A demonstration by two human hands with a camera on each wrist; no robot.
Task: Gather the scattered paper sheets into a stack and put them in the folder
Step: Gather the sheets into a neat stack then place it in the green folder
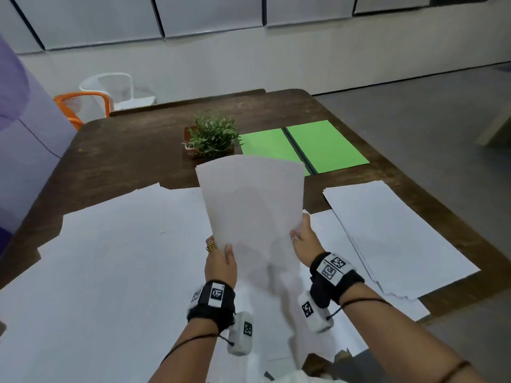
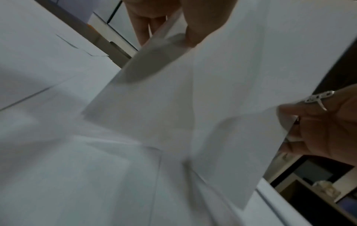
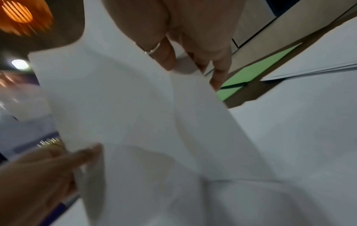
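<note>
Both hands are up over the dark brown wooden table (image 1: 132, 150), holding a white sheet of paper (image 1: 251, 200) lifted off the surface and standing nearly upright, bowed a little across its width. The left hand (image 1: 221, 262) pinches the sheet's lower left edge, thumb pressed on the near face and the other fingers curled behind it, a gold coiled ring showing on one finger. The right hand (image 1: 304, 241) grips the lower right edge the same way, thumb in front and fingers wrapped behind, with a silver ring on it; from the right wrist view those fingers (image 3: 166, 55) lie against the back of the paper. Under the raised sheet, the near part of the table is covered with loose white paper sheets (image 1: 116, 244) overlapping one another, and a separate loose pile of white sheets (image 1: 392, 230) lies to the right, its edges fanned. Beyond them the open green folder (image 1: 304, 146) lies flat on the table, well apart from the hands. Just left of it sits a small green potted plant (image 1: 213, 136). Past the far left corner stand an orange chair (image 1: 80, 105) and a white chair (image 1: 110, 87).
</note>
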